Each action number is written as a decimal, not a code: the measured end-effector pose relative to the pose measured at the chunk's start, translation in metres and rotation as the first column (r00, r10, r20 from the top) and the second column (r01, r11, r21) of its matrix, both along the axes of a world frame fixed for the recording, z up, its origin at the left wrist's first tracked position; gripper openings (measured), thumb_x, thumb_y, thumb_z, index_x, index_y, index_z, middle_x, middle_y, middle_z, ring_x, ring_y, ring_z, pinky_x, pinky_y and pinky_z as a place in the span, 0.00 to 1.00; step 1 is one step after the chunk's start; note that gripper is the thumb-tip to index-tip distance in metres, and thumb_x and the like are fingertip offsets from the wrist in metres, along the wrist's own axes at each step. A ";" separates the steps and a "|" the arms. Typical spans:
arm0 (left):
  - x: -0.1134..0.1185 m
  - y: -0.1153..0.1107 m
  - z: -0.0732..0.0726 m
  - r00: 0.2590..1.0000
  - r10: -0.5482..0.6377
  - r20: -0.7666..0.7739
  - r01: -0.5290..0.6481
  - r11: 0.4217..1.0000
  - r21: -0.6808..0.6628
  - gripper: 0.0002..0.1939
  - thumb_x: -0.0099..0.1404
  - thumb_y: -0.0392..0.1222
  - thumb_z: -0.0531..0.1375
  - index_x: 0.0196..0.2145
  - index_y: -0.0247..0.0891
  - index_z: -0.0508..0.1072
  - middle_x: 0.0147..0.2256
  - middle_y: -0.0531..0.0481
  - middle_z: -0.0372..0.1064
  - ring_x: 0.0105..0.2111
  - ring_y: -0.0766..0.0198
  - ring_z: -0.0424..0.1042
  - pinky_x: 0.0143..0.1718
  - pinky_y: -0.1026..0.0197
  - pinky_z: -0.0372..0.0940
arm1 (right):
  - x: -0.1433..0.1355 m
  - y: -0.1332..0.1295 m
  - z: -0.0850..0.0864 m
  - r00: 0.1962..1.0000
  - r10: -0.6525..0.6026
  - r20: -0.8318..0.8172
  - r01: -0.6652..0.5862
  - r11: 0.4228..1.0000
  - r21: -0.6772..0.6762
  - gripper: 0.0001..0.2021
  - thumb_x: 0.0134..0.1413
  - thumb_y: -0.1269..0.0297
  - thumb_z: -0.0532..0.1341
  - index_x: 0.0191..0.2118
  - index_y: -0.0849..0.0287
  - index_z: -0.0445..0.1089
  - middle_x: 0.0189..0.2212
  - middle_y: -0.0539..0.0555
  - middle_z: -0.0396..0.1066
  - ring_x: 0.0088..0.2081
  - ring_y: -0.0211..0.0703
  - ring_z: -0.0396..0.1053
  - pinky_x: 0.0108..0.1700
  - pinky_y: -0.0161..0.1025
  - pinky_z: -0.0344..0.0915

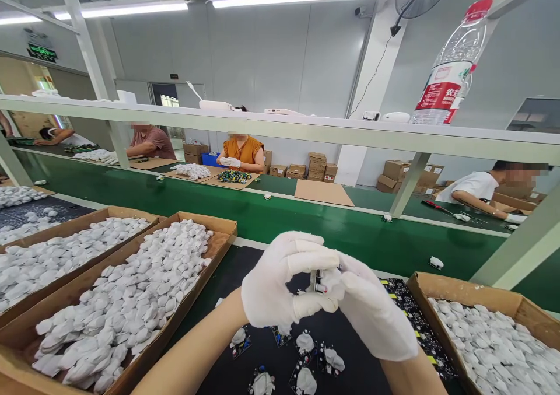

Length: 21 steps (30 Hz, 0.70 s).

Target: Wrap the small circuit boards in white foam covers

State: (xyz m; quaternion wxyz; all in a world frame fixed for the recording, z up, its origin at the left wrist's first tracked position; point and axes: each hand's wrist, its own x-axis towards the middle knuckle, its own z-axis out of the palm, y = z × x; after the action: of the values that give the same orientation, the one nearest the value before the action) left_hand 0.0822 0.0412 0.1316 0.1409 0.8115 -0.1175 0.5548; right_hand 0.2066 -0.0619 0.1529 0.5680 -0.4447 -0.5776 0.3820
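Both my hands wear white gloves and meet above a black mat (205, 336). My left hand (275, 278) pinches a small circuit board (319, 280) between thumb and fingers, with the board standing on edge. From the other side my right hand (376, 313) closes on a soft white lump (333, 284) against that board; its fingertips partly hide the lump. Below, several small circuit boards lie on the mat, each with a white lump on it, such as one board (322, 348) right of the middle.
Cardboard trays of white lumps stand at left (214, 278) and right (420, 301). A sheet of joined boards (400, 290) lies by the right tray. Beyond runs a green conveyor belt (280, 220) carrying spaced pieces. A shelf (306, 128) with a bottle (450, 80) crosses overhead; other people sit opposite.
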 end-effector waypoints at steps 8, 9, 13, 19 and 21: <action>-0.002 -0.004 0.000 0.995 -0.057 -0.079 0.051 0.996 -0.076 0.21 0.58 0.43 0.64 0.49 0.42 0.68 0.39 0.45 0.73 0.45 0.55 0.70 0.46 0.53 0.67 | 0.000 -0.005 0.005 0.983 -0.070 0.167 0.078 0.996 -0.038 0.11 0.47 0.59 0.62 0.25 0.58 0.61 0.20 0.46 0.59 0.25 0.37 0.54 0.27 0.35 0.53; -0.003 -0.004 0.001 0.993 -0.052 -0.103 0.044 0.995 -0.086 0.21 0.58 0.42 0.64 0.50 0.42 0.67 0.41 0.45 0.72 0.47 0.55 0.69 0.47 0.53 0.66 | 0.000 -0.005 0.006 0.983 -0.085 0.164 0.093 0.995 -0.047 0.10 0.47 0.60 0.62 0.25 0.58 0.61 0.21 0.46 0.59 0.25 0.37 0.54 0.27 0.35 0.53; -0.006 -0.001 0.004 0.979 -0.042 -0.199 0.034 0.998 -0.047 0.29 0.56 0.45 0.65 0.54 0.42 0.63 0.46 0.43 0.70 0.51 0.52 0.66 0.52 0.49 0.64 | 0.000 -0.003 0.007 0.984 -0.123 0.130 0.132 0.989 -0.067 0.11 0.48 0.57 0.61 0.27 0.58 0.62 0.25 0.48 0.59 0.29 0.39 0.56 0.30 0.37 0.56; 0.000 0.000 0.000 0.985 0.110 -0.130 -0.110 0.994 0.010 0.30 0.55 0.46 0.64 0.55 0.44 0.62 0.47 0.44 0.68 0.51 0.51 0.66 0.53 0.46 0.62 | -0.001 0.001 0.002 0.968 -0.199 0.156 0.202 0.979 -0.003 0.12 0.42 0.57 0.65 0.27 0.58 0.63 0.22 0.46 0.57 0.26 0.37 0.55 0.29 0.36 0.58; 0.002 0.001 0.000 0.983 0.157 -0.092 -0.155 0.988 0.026 0.27 0.56 0.45 0.63 0.53 0.43 0.63 0.48 0.44 0.68 0.51 0.51 0.66 0.53 0.46 0.62 | -0.002 0.002 -0.001 0.961 -0.219 0.166 0.216 0.976 0.033 0.15 0.40 0.57 0.67 0.34 0.58 0.67 0.24 0.47 0.61 0.26 0.38 0.58 0.30 0.37 0.61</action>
State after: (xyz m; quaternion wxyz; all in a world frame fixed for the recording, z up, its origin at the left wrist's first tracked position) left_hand 0.0838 0.0423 0.1313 0.0946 0.8447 -0.0521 0.5243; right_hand 0.2047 -0.0603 0.1520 0.5587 -0.5322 -0.5741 0.2740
